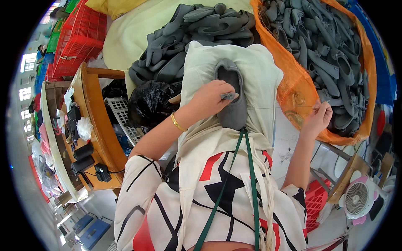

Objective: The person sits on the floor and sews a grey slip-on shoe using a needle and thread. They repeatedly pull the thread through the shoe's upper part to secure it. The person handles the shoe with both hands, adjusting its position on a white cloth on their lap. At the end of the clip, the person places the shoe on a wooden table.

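While the left hand [211, 97] pinches the grey slipper's [231, 93] edge, the right hand [319, 117] is closed on a needle, drawing thread [274, 107] taut to the right. Keeping that thread tight and level should seat the stitch cleanly. The slipper lies on a cream pillow [259, 71], long axis near-to-far, opening upward.

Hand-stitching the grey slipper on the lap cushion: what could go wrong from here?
1. The thread is pulled taut between the right hand and the grey slipper; a harder tug might snap it or pucker the seam.
2. The left hand pinches the slipper's edge right where the thread enters, so a finger prick seems possible.
3. The slipper rests loose on the cushion and may slide.
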Tool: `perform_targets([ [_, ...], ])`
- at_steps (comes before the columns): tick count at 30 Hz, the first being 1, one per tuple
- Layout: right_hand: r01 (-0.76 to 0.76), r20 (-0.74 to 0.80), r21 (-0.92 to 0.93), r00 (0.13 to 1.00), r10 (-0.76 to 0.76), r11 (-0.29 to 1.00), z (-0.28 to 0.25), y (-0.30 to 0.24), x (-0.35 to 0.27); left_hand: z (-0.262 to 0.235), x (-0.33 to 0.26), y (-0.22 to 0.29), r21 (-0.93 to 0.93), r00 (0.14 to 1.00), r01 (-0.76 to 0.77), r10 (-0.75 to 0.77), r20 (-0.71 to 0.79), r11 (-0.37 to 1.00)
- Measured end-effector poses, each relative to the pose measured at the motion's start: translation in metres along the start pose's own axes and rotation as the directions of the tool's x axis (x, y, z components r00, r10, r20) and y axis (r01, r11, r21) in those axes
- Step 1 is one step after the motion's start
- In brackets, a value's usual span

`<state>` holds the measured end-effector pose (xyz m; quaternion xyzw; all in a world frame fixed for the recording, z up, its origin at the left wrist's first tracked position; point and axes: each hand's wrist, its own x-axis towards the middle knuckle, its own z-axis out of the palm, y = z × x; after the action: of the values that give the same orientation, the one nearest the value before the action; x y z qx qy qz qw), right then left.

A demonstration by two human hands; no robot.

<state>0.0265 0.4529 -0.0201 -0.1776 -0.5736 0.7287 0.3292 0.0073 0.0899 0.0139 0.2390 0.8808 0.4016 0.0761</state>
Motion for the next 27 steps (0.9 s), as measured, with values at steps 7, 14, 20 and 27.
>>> perform_targets([
  [7,0.210,0.035,-0.341,0.977,-0.211,0.916,-0.004,-0.008,0.005,0.030,-0.037,-0.013,-0.190,0.910,0.411,-0.387,0.149,0.892],
  [14,0.248,0.087,-0.439,0.968,-0.233,0.864,-0.037,0.009,0.023,0.024,-0.043,-0.014,-0.566,0.794,0.604,-0.488,0.362,0.561],
  [20,-0.385,0.501,-0.288,0.720,0.480,0.877,0.038,0.011,-0.072,0.033,-0.054,-0.013,-0.865,0.705,0.502,-0.583,0.404,0.007],
  [27,-0.116,0.749,-0.531,0.398,0.530,0.839,0.087,-0.005,-0.140,0.036,-0.056,-0.004,-0.881,0.705,0.418,-0.532,0.469,-0.222],
])
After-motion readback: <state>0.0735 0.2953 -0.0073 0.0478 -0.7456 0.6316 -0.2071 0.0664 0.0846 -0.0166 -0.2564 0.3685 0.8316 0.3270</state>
